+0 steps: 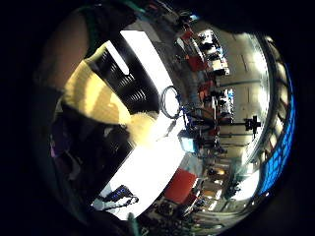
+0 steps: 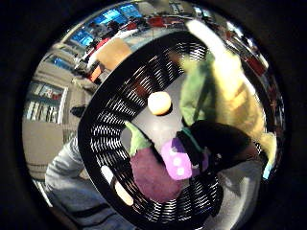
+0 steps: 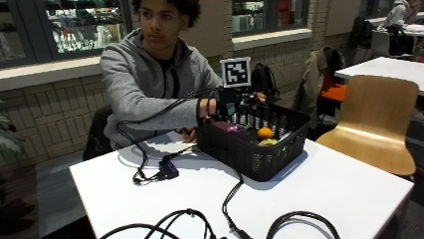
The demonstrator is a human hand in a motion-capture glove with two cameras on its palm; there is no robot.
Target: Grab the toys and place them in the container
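Hiding most toys, basket wall; right hand fingers unclear

Even indoor light; glare on white table; palm views edge-warped, soft.

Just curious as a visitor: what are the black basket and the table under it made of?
The black basket looks like moulded plastic: its walls are a regular grid of slots, matte. The table has a smooth, plain white top, probably laminate or painted board; the pictures cannot settle which.
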